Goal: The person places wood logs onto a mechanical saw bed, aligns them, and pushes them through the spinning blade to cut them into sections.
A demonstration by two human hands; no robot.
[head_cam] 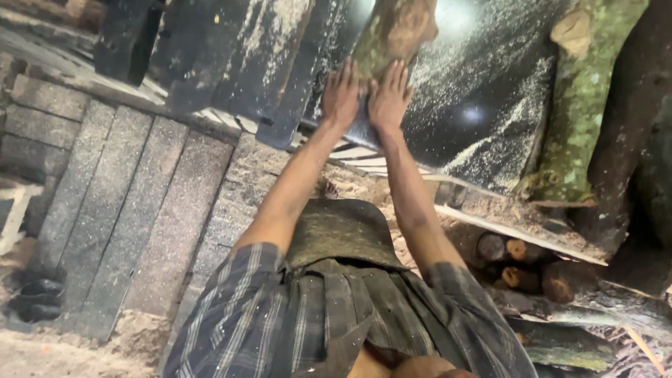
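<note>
A short, moss-green log with a pale brown cut end (393, 31) lies on the dark, sawdust-strewn metal desk (476, 105) at the top centre of the view, its near end facing the person. The left hand (341, 94) and the right hand (389, 98) rest side by side against that near end, palms down, fingers (344, 73) extended and slightly spread, pressed flat on the bark rather than wrapped around it; neither hand encloses anything. Both arms are stretched forward from checked grey shirt sleeves (238, 315). The step in hand appears to be pushing or steadying the log along the desk. Any further advance would call for even pressure from both palms, with the fingers kept behind the log end. A longer lichen-covered green log (581, 105) leans at the right, well apart from the hands. Smaller cut round billets (521, 262) are stacked below the desk edge. Grey weathered planks (126, 210) lie at the left, with sawdust heaped on the ground.
</note>
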